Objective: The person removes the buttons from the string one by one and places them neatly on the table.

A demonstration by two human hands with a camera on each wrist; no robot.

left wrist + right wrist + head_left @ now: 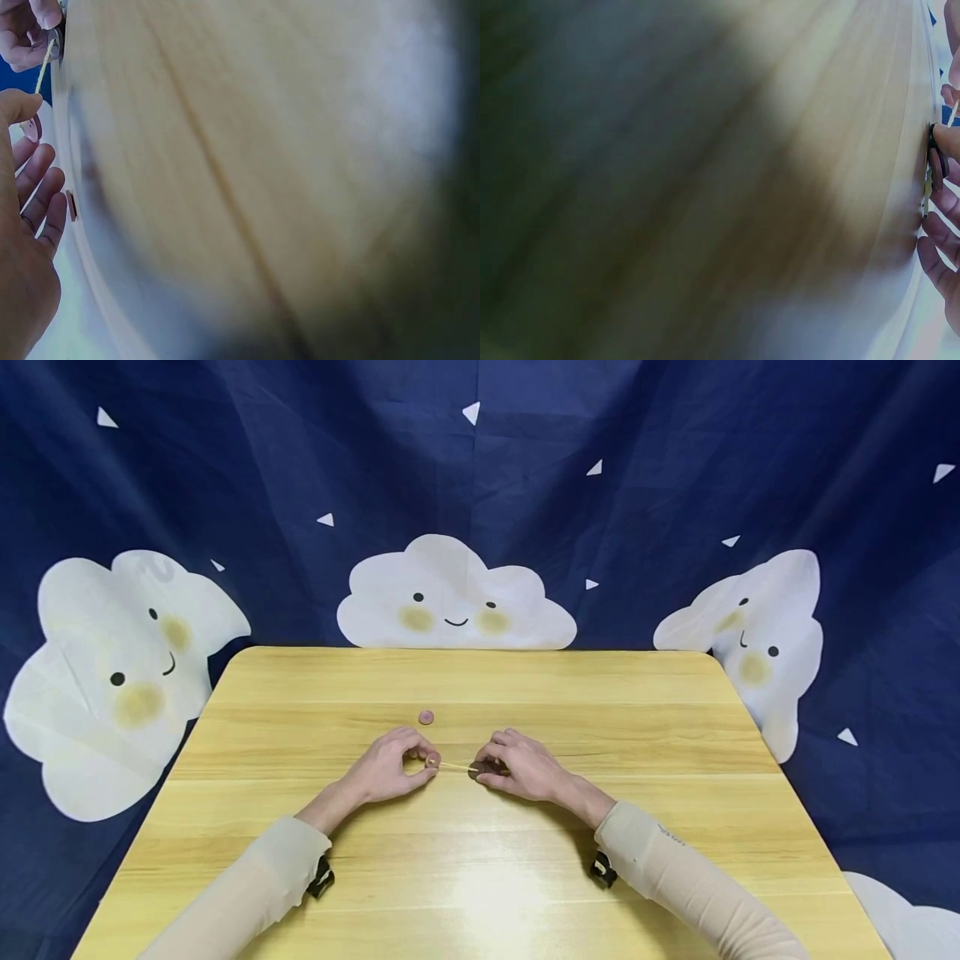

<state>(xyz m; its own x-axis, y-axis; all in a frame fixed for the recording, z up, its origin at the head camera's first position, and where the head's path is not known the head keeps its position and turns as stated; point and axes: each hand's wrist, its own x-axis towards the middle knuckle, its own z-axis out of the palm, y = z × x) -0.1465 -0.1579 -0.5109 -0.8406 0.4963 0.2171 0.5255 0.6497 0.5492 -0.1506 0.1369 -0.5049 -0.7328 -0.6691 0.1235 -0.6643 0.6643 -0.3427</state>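
My left hand pinches a pinkish-brown button between thumb and index finger, just above the table. A thin yellow string runs from it, nearly straight, to a dark button at the fingertips of my right hand. That hand pinches the dark button with thumb and forefinger. In the right wrist view a brownish button shows beside the dark one, partly hidden by the fingers. Beyond my left fingertips a loose pink button lies flat on the table.
The wood-grain table spreads around both hands, its far edge against a dark blue curtain printed with smiling clouds. A black strap piece sits under the left sleeve, another black piece under the right.
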